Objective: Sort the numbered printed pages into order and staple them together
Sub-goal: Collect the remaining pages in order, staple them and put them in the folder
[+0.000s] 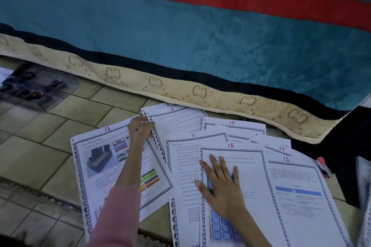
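Right hand flat on page 15; left hand grips page 6.

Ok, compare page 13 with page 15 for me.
Page 13 carries colour photos and diagrams; page 15 is mostly text over a blue grid. Page 13 lies tilted at the far left, page 15 on top of the central spread. The right hand rests flat on 15. Both share the patterned border and red handwritten numbers.

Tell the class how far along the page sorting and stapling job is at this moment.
Done: nothing looks finished; pages 13, 11, 15, 12 and 10 lie fanned on the floor, out of order. In hand: the left hand grips page 6; the right hand presses flat on page 15. Left: ordering, squaring and stapling.
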